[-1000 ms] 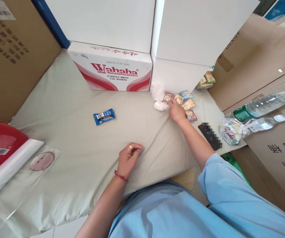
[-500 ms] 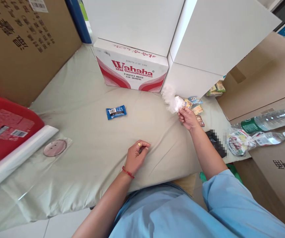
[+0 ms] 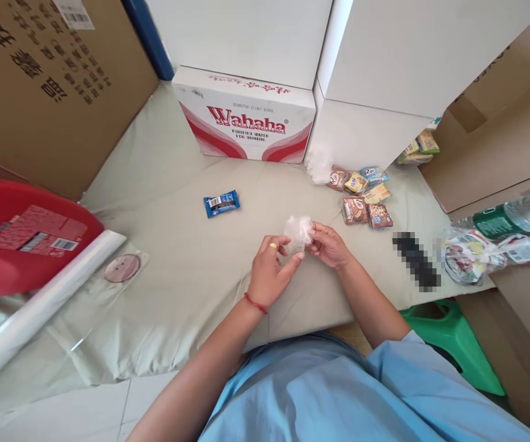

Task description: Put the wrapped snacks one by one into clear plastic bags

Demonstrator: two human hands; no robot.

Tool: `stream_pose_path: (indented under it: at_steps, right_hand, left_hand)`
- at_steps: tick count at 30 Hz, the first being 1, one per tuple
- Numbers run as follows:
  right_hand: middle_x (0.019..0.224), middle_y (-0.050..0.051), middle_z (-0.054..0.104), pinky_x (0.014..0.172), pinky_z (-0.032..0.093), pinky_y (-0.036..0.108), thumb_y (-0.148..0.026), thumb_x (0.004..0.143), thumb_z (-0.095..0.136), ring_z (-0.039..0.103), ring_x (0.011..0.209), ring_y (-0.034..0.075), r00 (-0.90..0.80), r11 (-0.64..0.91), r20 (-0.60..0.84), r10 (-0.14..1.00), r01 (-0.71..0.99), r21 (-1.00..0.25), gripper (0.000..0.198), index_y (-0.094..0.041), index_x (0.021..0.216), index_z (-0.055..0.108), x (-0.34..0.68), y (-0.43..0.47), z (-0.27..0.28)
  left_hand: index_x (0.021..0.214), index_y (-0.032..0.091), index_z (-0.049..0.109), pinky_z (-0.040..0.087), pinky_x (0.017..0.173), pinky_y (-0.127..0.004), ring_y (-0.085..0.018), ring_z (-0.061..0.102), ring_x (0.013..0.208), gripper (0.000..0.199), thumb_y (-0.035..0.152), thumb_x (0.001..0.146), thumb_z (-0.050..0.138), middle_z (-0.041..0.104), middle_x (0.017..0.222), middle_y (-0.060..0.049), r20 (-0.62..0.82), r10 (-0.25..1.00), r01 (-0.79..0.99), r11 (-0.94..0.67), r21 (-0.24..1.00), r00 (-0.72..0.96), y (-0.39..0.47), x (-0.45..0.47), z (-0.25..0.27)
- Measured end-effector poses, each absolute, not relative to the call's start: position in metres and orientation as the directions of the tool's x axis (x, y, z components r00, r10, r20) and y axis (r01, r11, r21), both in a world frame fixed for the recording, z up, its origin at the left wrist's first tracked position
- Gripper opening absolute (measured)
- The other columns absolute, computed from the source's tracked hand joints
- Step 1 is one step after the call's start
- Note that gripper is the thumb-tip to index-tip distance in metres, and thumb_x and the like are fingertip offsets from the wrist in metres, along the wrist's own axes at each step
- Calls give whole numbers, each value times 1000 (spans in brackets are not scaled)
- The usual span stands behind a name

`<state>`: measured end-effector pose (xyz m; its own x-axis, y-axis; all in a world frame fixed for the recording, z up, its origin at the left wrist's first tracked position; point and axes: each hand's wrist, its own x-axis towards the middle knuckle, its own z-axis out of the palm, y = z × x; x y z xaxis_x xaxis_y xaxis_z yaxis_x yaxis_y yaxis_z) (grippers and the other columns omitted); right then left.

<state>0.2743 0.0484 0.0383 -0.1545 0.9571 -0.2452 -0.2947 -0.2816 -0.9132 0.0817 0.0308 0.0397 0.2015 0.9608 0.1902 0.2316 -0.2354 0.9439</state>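
My right hand (image 3: 330, 245) pinches a crumpled piece of thin, see-through plastic film (image 3: 298, 232) above the cloth-covered table. Close by on its left is my left hand (image 3: 271, 270), with a ring and a red cord bracelet. Its thumb and fingers are apart, curved at the film's left edge; whether they touch it is hard to see. A small blue snack packet (image 3: 221, 203) lies farther left on the cloth. Beyond my right hand is a group of several small snack packets (image 3: 355, 210), brown, yellow and blue, beside a heap of similar crumpled film (image 3: 319, 166).
A Wahaha water carton (image 3: 250, 126) stands at the back beside white boxes (image 3: 379, 67). To the left are a red jug (image 3: 29, 236), a white roll (image 3: 48, 313) and a round pink item (image 3: 123, 268). Plastic bottles (image 3: 518, 215) lie right; a green stool (image 3: 462, 350) stands below.
My right hand has drawn back from the film heap with a piece of film, toward the middle. My left hand has risen to meet it, fingers opening. The view has shifted slightly.
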Motion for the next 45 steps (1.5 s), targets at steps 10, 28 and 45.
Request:
stream_pose_path:
  at_steps: [10, 28, 45]
  right_hand:
    - [63, -5, 58, 43, 28, 20, -51, 77, 79, 39, 47, 6, 199, -104, -114, 973, -59, -993, 38, -23, 74, 54, 314, 52, 64]
    - [59, -7, 48, 44, 22, 19, -43, 69, 81, 32, 46, 5, 61, -162, -185, 981, -272, -949, 38, -23, 74, 49, 280, 64, 83]
    - [62, -6, 59, 41, 30, 16, -51, 67, 92, 41, 46, 5, 430, 112, 66, 900, -84, -990, 46, -22, 77, 57, 346, 70, 95]
  left_hand:
    - [82, 19, 66, 49, 71, -28, -12, 59, 69, 40, 52, 71, 87, 65, 74, 1, -165, 964, -358, 232, 904, 207, 84, 76, -4]
    - [119, 25, 61, 62, 90, -45, -26, 67, 117, 66, 72, 76, 78, 65, 133, -11, -227, 915, -605, 391, 693, 333, 81, 62, 7]
    - [89, 21, 65, 58, 64, -27, -14, 70, 74, 31, 29, 68, 87, 73, 88, 1, -358, 921, -780, 335, 529, 153, 97, 55, 3]
